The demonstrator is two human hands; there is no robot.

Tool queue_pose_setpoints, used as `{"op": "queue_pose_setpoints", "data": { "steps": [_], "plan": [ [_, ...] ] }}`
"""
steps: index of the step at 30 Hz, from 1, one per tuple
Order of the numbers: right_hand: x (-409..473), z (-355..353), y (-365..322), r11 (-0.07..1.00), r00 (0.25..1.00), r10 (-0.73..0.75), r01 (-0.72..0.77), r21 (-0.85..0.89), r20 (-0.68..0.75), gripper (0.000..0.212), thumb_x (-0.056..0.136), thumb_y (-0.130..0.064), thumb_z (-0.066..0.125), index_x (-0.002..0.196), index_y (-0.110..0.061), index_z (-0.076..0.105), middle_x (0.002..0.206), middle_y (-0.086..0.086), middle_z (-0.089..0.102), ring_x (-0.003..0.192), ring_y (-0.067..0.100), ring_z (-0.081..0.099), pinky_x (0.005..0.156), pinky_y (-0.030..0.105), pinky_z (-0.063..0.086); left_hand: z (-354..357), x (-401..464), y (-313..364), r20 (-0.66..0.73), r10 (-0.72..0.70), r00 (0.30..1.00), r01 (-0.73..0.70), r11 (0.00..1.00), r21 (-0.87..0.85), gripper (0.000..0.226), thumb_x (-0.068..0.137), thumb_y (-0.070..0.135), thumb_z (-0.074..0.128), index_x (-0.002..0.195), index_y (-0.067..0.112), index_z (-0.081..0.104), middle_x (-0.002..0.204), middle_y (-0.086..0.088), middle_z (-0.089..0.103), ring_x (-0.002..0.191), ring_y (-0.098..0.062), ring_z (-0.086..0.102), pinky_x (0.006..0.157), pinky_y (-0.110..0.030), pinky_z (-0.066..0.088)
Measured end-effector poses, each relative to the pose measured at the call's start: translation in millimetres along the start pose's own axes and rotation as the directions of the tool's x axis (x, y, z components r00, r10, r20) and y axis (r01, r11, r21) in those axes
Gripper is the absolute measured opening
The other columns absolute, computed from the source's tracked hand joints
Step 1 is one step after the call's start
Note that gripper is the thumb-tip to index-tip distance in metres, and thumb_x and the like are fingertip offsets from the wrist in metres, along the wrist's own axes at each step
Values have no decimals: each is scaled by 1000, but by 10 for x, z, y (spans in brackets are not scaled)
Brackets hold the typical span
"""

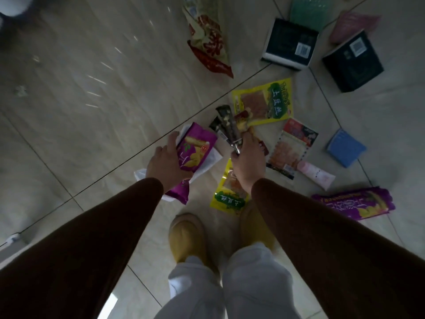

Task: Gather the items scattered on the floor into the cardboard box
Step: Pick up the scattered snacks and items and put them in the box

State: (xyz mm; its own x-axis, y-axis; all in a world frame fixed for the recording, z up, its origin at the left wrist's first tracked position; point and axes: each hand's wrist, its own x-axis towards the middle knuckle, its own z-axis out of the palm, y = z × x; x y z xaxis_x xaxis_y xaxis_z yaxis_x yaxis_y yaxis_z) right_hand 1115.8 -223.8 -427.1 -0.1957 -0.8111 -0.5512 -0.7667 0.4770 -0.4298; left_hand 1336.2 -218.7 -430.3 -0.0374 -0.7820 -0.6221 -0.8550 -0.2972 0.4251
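Note:
My left hand point(166, 163) grips a purple snack packet point(195, 149) together with a white bag point(208, 162) at the middle of the view. My right hand point(247, 162) is closed on a bunch of dark narrow sachets point(226, 124) and a small yellow-red packet point(243, 124). On the tiled floor lie two yellow packets point(264, 102) point(228, 198), a red-and-clear packet point(291, 149), a pink tube point(316, 174), a blue pad point(346, 148) and a long purple packet point(355, 203). No cardboard box is in view.
Farther away lie a red-and-cream bag point(210, 40), two dark boxes point(289, 43) point(353, 62), a green bubble-wrap pouch point(309, 9) and a pink item point(354, 25). My yellow slippers point(187, 236) and grey trouser legs stand at the bottom. Bare tiles stretch to the left.

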Motion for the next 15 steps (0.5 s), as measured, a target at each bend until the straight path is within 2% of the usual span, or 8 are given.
{"op": "queue_pose_setpoints", "data": {
  "steps": [2, 4, 6, 8, 12, 15],
  "plan": [
    [-47, -150, 95, 999, 999, 34, -33, 43, -31, 46, 89, -15, 70, 130, -10, 52, 119, 13, 64, 111, 33, 61, 87, 44, 52, -10, -40, 38, -28, -80, 996, 78, 995, -68, 111, 60, 29, 87, 145, 31, 17, 106, -10, 46, 90, -29, 52, 78, -41, 49],
    [-5, -282, 159, 996, 995, 83, -84, -19, -57, 39, 88, -24, 70, 121, -6, 57, 116, 17, 62, 111, 37, 58, 90, 43, 46, 19, -32, 87, -27, -116, 993, 113, 989, -99, 100, 61, 29, 86, 142, 21, 28, 111, -10, 49, 95, -27, 50, 80, -39, 45],
    [86, -319, 209, 988, 992, 110, -116, -105, -57, 41, 87, -30, 70, 119, -7, 60, 124, 18, 54, 117, 39, 51, 99, 44, 40, 64, 10, 145, 5, -102, 995, 102, 991, -82, 82, 61, 29, 85, 129, 15, 41, 113, -9, 53, 102, -27, 50, 82, -39, 46],
    [164, -279, 187, 990, 995, 101, -103, -102, -23, 48, 85, -32, 74, 125, -10, 60, 135, 17, 48, 121, 40, 48, 106, 44, 37, 115, 58, 190, 1, -72, 997, 72, 997, -40, 76, 61, 29, 86, 122, 12, 43, 111, -8, 53, 101, -26, 49, 83, -44, 49],
    [257, -82, 88, 967, 997, 23, -40, -252, -69, 72, 82, -38, 80, 134, 0, 46, 130, 20, 50, 122, 39, 48, 104, 45, 35, 200, 134, 215, -23, -74, 997, 74, 997, 32, 84, 62, 36, 87, 125, 12, 37, 112, -11, 53, 99, -30, 54, 84, -49, 52],
    [306, -32, 84, 983, 988, 135, -144, -116, -80, 86, 82, -34, 83, 146, -5, 34, 131, 18, 57, 123, 37, 52, 103, 45, 42, 212, 155, 221, -23, -80, 997, 82, 994, 77, 84, 62, 39, 86, 124, 16, 35, 109, -11, 56, 97, -32, 58, 83, -51, 53]
  ]
}}
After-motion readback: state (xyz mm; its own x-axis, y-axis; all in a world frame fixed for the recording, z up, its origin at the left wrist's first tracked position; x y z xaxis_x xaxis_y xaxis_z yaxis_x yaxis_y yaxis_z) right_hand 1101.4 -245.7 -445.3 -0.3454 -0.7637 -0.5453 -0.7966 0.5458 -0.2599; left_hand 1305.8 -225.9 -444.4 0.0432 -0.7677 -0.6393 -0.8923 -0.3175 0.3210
